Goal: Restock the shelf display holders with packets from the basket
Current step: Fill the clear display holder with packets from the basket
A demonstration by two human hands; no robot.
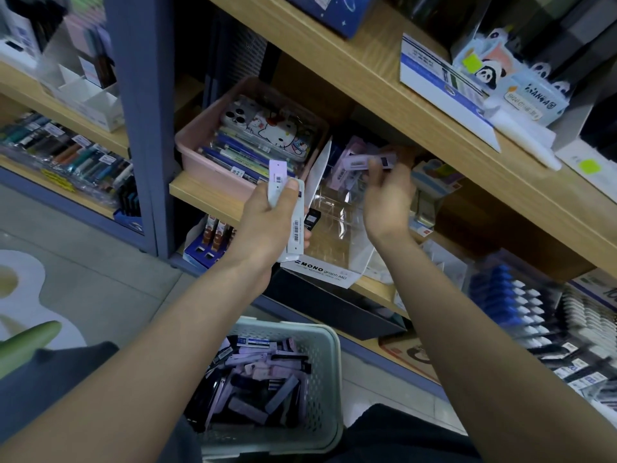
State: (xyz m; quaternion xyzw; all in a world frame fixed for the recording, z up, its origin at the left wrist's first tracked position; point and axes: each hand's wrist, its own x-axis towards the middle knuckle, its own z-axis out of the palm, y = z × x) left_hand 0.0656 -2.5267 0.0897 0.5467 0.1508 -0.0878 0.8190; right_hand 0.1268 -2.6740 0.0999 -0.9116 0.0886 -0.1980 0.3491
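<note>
While the left grip clamps a spare stack of packets, the right grip, wrist cocked up, pinches one lilac packet, long axis level. The clear holder sits at seven o'clock from it, right hand nearer. The basket waits at six.

pale green basket of lilac and black packets; pink tray.

Our pale green basket holds a jumble of lilac and black packets. On the shelf stands the clear display holder, one lilac packet just above it.
</note>
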